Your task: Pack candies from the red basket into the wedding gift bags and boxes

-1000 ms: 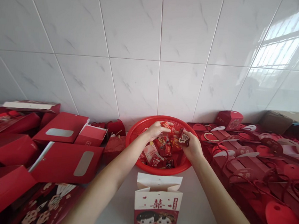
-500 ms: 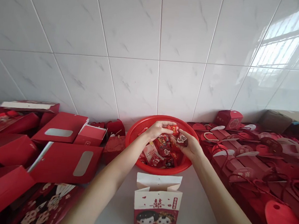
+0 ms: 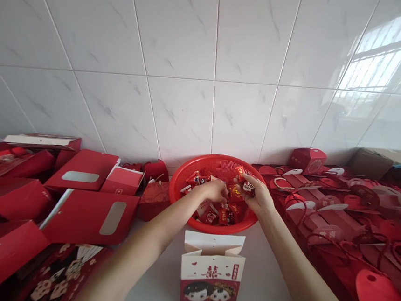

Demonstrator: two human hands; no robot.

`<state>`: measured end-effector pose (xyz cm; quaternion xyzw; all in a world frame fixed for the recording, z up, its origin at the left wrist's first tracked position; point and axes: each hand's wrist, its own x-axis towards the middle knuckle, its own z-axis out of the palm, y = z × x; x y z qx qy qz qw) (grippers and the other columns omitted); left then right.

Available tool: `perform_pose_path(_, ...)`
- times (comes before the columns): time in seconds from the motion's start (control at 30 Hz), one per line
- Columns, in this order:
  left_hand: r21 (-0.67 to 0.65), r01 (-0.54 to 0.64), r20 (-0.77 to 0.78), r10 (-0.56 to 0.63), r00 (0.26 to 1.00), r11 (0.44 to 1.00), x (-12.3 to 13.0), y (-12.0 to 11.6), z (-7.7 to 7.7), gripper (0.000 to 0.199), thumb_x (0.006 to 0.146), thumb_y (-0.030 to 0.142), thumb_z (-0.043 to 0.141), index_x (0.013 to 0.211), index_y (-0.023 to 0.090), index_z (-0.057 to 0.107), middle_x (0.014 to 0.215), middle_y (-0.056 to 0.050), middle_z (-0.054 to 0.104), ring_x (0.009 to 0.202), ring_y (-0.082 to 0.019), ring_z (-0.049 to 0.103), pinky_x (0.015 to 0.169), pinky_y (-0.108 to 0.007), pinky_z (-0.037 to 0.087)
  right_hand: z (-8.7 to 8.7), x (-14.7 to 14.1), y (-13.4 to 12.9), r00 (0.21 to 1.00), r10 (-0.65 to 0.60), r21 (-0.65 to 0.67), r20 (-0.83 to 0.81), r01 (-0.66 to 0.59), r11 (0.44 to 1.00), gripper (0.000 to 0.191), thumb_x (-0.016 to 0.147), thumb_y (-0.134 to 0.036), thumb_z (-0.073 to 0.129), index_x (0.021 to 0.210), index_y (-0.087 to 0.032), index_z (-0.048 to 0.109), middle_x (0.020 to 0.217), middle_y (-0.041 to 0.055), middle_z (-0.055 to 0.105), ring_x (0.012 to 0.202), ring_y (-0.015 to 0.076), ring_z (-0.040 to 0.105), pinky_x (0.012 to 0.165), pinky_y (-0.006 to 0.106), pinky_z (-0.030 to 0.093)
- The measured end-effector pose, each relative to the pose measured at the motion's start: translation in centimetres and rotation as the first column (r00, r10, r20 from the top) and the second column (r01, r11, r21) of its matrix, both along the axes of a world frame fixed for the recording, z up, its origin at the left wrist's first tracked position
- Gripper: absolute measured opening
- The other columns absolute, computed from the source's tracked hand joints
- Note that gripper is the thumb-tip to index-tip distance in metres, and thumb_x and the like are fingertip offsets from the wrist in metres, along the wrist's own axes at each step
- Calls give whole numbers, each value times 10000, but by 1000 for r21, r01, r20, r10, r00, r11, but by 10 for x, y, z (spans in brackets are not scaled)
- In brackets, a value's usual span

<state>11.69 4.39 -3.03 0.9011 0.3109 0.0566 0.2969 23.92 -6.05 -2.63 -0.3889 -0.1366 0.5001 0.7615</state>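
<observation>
A red plastic basket by the wall holds several wrapped candies, mostly red with white or gold print. My left hand reaches into it, fingers curled down among the candies; what they grip, if anything, is hidden. Over the basket's right side, my right hand is closed on wrapped candies, one dark with white lettering and a red one with gold print. In front of the basket stands an upright paper gift box, its top open, with two cartoon figures on the front.
Red gift boxes and bags are heaped on the left. Rows of red boxes with cord handles fill the right side. At the far right is a brown carton. A white tiled wall rises behind the table.
My left hand has let go of the red candy near my right hand and dipped down into the basket. That red candy now shows in my right hand.
</observation>
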Motion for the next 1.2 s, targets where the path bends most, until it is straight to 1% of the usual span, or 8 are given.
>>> perform_pose_path(0.2,62,84,-297,-62,953,995,10,-15,-2,223,567,178,797,496,183,586,535,-11,601,611,-222,610,635,-309,465,-2,0,-1,998,8,24,60,-10,1000,159,646,-99,810,656,-163,665,647,8,708,617,136,694,527,183,574)
perform_pose_path(0.4,177,22,-367,45,929,984,8,-13,3,174,596,161,776,763,179,731,850,-92,744,921,-297,677,786,-328,506,-3,0,-1,998,-16,20,65,15,1000,181,619,-90,814,666,-173,660,641,2,708,610,135,686,512,190,567)
perform_pose_path(0.6,-92,97,-473,-130,871,991,-4,-5,11,206,603,358,830,713,207,743,830,-40,759,760,-225,690,660,-286,544,-4,0,0,995,-31,29,94,29,999,213,593,-101,826,670,-182,644,630,-27,693,563,119,655,495,195,552)
perform_pose_path(0.77,-323,-12,-593,-192,782,946,-8,-5,9,390,374,195,915,710,192,718,741,-62,740,685,-280,689,612,-370,570,-3,-1,-1,993,-32,30,112,29,999,234,556,-119,832,690,-177,650,655,-29,686,579,120,652,486,200,530)
perform_pose_path(0.87,-224,-32,-447,-74,891,974,-11,0,6,349,390,151,894,692,164,719,677,-50,708,717,-282,683,652,-352,558,-2,-2,-2,992,-30,40,121,25,999,245,536,-132,837,683,-178,647,663,-29,683,594,122,646,491,206,531)
perform_pose_path(1.0,-13,-107,-82,105,991,994,-11,10,10,237,645,282,810,842,186,720,881,-39,716,892,-240,660,770,-300,515,-1,-2,-3,991,-16,41,135,11,999,238,527,-139,840,651,-185,643,629,-35,670,591,122,633,497,208,535)
perform_pose_path(1.1,17,-173,344,156,926,985,-8,15,14,192,783,337,707,881,172,707,895,-48,718,848,-199,649,769,-288,494,-2,-2,-2,990,-1,24,138,-3,1000,228,513,-137,836,631,-187,648,606,-35,666,578,122,625,490,208,537)
perform_pose_path(1.2,-9,-131,570,113,814,991,-7,12,17,171,825,319,647,841,157,697,896,-55,734,857,-181,650,810,-274,486,-3,-4,-3,987,34,38,155,-41,998,241,497,-149,853,631,-179,655,615,-24,677,574,130,627,474,212,535)
